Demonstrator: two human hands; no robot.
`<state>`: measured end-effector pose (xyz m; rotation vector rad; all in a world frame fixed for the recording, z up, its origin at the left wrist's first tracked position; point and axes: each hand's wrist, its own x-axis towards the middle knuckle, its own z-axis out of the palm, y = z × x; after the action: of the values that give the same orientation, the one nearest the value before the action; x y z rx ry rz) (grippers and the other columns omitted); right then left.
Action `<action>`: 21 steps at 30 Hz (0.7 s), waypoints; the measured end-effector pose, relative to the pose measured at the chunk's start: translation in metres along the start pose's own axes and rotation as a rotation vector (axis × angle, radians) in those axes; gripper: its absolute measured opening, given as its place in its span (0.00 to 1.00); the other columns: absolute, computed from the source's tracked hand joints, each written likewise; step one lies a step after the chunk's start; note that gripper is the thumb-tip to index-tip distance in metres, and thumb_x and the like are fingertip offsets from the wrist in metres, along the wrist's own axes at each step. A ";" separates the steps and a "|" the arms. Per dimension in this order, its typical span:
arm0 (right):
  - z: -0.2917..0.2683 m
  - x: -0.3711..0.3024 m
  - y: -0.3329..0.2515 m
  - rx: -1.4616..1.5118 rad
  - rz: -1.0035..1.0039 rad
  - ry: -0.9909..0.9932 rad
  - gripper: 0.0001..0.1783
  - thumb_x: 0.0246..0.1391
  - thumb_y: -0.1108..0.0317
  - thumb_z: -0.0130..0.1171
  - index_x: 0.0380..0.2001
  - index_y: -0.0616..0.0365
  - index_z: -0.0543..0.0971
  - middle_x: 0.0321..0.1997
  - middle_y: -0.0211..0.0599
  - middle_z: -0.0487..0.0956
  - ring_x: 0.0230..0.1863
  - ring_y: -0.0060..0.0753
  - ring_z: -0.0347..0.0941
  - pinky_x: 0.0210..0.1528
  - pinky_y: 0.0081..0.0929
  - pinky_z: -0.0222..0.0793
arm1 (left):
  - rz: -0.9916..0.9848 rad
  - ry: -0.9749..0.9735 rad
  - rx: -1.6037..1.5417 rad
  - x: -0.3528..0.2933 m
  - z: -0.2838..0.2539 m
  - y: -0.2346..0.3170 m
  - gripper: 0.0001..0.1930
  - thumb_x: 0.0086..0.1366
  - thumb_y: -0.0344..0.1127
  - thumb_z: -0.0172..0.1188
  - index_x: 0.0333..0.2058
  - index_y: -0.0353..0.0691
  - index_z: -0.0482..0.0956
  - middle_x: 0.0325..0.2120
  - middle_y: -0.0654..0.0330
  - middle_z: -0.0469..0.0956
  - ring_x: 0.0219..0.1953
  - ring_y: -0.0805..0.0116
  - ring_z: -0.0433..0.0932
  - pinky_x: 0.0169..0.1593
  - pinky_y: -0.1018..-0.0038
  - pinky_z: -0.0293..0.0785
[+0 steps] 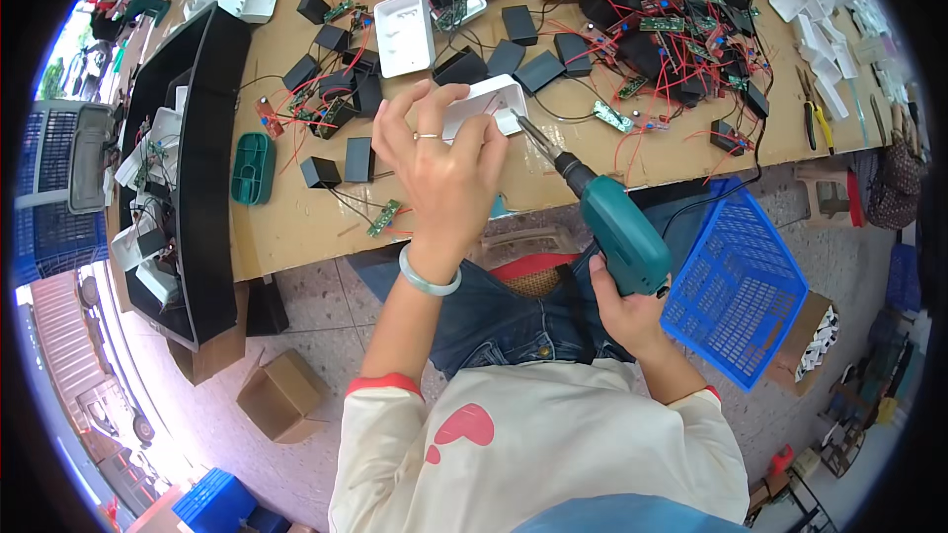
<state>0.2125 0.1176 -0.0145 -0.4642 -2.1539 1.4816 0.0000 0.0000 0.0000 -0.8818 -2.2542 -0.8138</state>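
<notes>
My left hand is at the table's near side, its fingers bent around a white plastic case. A ring and a pale bangle show on that hand and wrist. My right hand grips a green electric drill from below. The drill's long metal bit points up and left, with its tip at the case's right end. Whether the tip touches the case, I cannot tell. Another white case lies just beyond, open side up. Black boxes wired to small circuit boards surround it.
Tangled red wires and boards heap up at the far right. A black bin of parts stands left, beside a green tray. Pliers lie at the right edge. A blue basket and a cardboard box sit below table height.
</notes>
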 end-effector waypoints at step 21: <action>0.005 0.020 -0.006 -0.075 0.029 -0.061 0.12 0.54 0.79 0.65 0.43 0.67 0.79 0.40 0.42 0.81 0.34 0.27 0.78 0.38 0.22 0.73 | 0.028 -0.030 0.101 0.001 0.007 -0.003 0.06 0.49 0.33 0.73 0.27 0.45 0.85 0.47 0.65 0.79 0.58 0.53 0.70 0.62 0.50 0.57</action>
<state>0.1931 0.1225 -0.0066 -0.4838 -2.2656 1.4518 -0.0047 0.0034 -0.0048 -0.8813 -2.2823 -0.6722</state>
